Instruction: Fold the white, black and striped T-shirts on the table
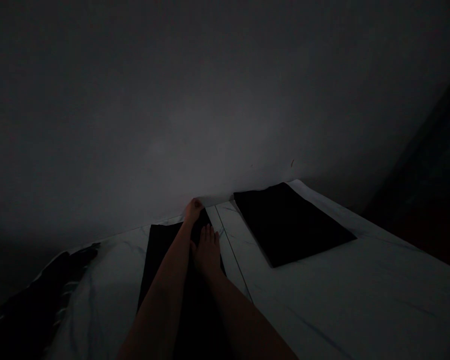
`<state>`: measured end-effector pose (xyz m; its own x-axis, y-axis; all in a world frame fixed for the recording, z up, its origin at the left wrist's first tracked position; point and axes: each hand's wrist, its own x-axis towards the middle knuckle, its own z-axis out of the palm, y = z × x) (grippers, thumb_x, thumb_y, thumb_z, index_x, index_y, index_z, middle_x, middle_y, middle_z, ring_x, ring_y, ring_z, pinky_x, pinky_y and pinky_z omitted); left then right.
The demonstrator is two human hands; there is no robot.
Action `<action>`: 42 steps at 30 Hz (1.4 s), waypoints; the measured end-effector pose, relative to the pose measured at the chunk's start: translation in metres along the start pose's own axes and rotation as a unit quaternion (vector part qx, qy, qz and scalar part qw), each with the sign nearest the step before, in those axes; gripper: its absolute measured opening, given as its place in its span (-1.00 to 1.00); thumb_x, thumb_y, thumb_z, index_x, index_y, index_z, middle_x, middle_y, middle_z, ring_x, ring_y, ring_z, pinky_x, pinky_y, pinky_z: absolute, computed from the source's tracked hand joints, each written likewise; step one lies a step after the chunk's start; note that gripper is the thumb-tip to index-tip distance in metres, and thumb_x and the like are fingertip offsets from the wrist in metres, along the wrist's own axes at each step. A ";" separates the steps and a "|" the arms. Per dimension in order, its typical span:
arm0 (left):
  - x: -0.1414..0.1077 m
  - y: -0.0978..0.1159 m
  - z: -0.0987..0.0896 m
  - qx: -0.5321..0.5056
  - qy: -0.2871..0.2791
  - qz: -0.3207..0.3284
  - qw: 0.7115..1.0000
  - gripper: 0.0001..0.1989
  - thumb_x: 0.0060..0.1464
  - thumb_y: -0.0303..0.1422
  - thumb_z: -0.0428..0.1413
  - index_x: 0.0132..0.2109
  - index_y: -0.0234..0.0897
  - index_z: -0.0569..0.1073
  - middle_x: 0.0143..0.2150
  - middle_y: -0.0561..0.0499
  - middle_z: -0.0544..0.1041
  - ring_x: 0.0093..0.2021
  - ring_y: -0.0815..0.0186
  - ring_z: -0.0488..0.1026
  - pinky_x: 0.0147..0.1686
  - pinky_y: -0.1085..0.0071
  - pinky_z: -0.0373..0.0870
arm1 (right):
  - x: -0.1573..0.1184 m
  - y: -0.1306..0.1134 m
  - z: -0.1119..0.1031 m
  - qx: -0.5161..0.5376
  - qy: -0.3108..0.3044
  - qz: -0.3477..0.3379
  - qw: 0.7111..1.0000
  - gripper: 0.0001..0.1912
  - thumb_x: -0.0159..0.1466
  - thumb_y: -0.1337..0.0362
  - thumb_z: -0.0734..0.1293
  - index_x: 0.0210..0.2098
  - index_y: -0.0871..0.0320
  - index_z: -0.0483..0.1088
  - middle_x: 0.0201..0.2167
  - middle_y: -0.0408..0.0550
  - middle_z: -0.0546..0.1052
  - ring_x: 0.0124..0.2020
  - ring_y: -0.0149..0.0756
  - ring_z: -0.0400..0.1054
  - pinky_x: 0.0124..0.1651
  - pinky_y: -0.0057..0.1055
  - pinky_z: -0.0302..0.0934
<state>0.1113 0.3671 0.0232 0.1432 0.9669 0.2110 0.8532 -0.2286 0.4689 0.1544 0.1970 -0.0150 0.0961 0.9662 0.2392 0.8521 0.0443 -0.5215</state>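
Left hand [193, 210] curled at the far end of a dark folded cloth [161, 255], pinch unclear; right hand [206, 252] lay open on it, fingers slightly spread. A second black cloth [288, 225] lay rightward on a white veined surface [360, 300], dark crumpled fabric [48, 285] leftward.

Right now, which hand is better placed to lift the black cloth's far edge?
Left, probably: the left hand sits at the far edge of the black cloth; the right hand lies further back.
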 end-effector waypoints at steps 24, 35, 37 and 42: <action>-0.099 -0.081 -0.084 0.122 -0.109 -0.115 0.980 -0.83 0.01 -0.23 0.23 -0.42 -0.22 0.55 -0.40 0.01 0.60 -0.28 0.23 0.55 -0.31 0.46 0.36 | 0.002 0.007 0.005 -0.067 -0.031 -0.069 0.995 -0.41 0.44 0.15 0.07 0.36 0.37 0.11 0.40 0.30 0.02 0.42 0.04 -0.13 0.38 -0.01 -0.25; -0.220 -0.059 -0.079 0.113 -0.056 0.060 0.990 -0.62 0.22 -0.37 0.07 0.17 -0.10 0.36 0.29 -0.07 0.34 0.27 0.15 0.26 0.23 0.14 0.17 | -0.002 0.000 -0.007 -0.115 -0.064 -0.071 0.989 -0.40 0.45 0.10 0.06 0.36 0.34 0.11 0.40 0.30 0.03 0.41 0.03 -0.09 0.37 -0.07 -0.23; -0.251 -0.066 -0.085 0.114 -0.063 0.068 0.989 -0.57 0.24 -0.34 0.04 0.24 -0.15 0.29 0.35 -0.12 0.25 0.32 0.13 0.20 0.25 0.12 0.16 | -0.007 -0.001 -0.012 -0.115 -0.084 -0.074 0.987 -0.40 0.45 0.13 0.04 0.36 0.37 0.11 0.40 0.31 0.05 0.41 0.01 -0.08 0.37 -0.09 -0.21; -0.344 -0.084 -0.118 0.110 -0.082 0.109 0.984 -0.55 0.25 -0.29 0.04 0.26 -0.17 0.27 0.36 -0.16 0.24 0.33 0.11 0.19 0.26 0.07 0.15 | -0.064 0.016 -0.031 -0.108 -0.133 -0.159 0.972 -0.39 0.45 0.10 0.06 0.37 0.31 0.08 0.43 0.21 -0.01 0.43 -0.05 -0.13 0.39 -0.06 -0.21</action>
<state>-0.0687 0.0400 0.0122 0.3989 0.9069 0.1357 0.8788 -0.4203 0.2261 0.1779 0.1280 -0.0138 -0.3015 0.9454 0.1240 0.9082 0.3243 -0.2645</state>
